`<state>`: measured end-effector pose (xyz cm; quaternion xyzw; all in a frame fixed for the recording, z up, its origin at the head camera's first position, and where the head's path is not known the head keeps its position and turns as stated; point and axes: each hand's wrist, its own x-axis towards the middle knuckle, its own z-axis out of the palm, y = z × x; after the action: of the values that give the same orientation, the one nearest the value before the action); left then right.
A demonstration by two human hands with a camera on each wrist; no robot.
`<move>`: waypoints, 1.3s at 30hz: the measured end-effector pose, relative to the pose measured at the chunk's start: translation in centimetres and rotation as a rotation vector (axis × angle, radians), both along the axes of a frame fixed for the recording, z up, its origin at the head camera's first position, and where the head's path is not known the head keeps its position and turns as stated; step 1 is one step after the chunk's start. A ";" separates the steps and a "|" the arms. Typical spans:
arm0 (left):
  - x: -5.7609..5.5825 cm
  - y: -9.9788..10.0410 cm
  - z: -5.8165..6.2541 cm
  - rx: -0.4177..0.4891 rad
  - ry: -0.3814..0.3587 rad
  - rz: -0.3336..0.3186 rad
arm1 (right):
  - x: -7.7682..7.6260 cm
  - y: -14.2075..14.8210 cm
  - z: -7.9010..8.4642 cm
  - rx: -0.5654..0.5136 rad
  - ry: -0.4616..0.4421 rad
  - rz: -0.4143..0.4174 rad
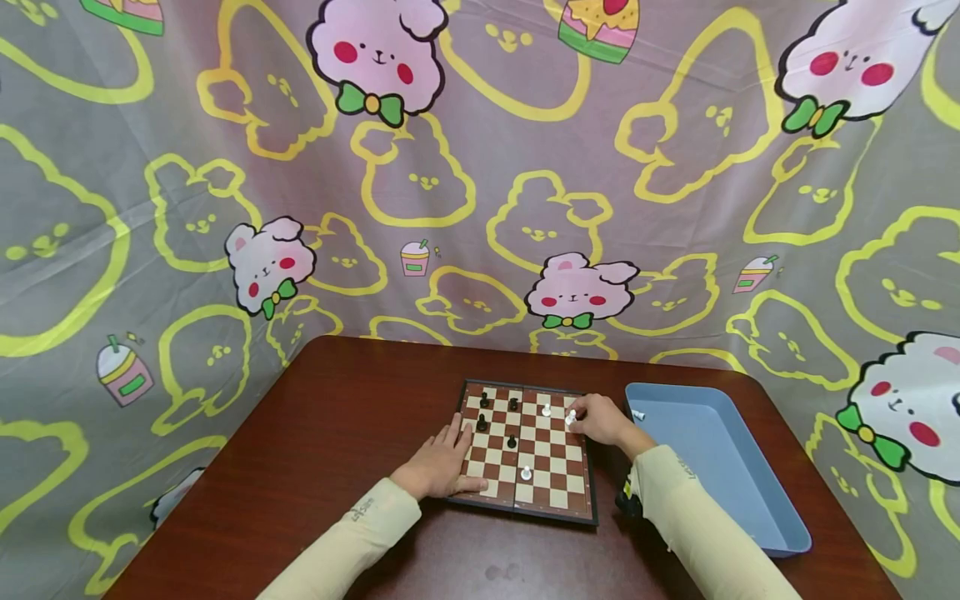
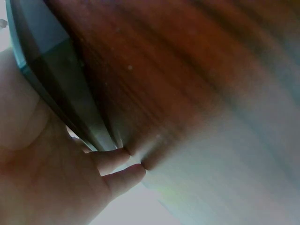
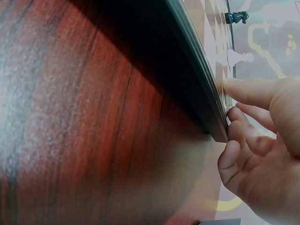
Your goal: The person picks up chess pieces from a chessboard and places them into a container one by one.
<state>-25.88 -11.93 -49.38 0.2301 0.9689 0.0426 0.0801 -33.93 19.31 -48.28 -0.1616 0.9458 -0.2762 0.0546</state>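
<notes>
A checkered chessboard [image 1: 555, 483] with a dark frame lies on the table. My right hand [image 1: 597, 419] pinches a white chess piece [image 1: 572, 416] at the board's far right part; in the right wrist view the fingers hide it. My left hand [image 1: 437, 463] rests at the board's left edge, fingers extended along the side and thumb over the near-left corner. The left wrist view shows two fingertips down at the tabletop beside the frame. A white piece [image 1: 546, 410] stands left of the pinched one, and another white pawn [image 1: 527, 473] stands nearer me.
Several black pieces, among them a knight [image 3: 237, 18] and a pawn [image 1: 512, 442], stand on the board's left half. Right of the board is a blue tray [image 1: 712, 467] with a small white piece [image 1: 638, 415] lying at its far left. A patterned cloth [image 1: 480, 167] hangs behind the table [image 1: 360, 392].
</notes>
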 end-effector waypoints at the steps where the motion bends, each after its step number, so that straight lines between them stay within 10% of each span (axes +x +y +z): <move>1: 0.0 0.0 0.0 0.000 0.001 0.000 | 0.0 0.0 0.0 0.001 0.001 -0.001; 39: 0.0 0.0 -0.1 -0.009 -0.002 -0.004 | 1.1 0.6 3.4 -0.061 0.067 0.048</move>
<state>-25.89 -11.93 -49.52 0.2314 0.9686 0.0381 0.0823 -32.79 19.93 -44.85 -0.1949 0.9342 -0.2978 0.0243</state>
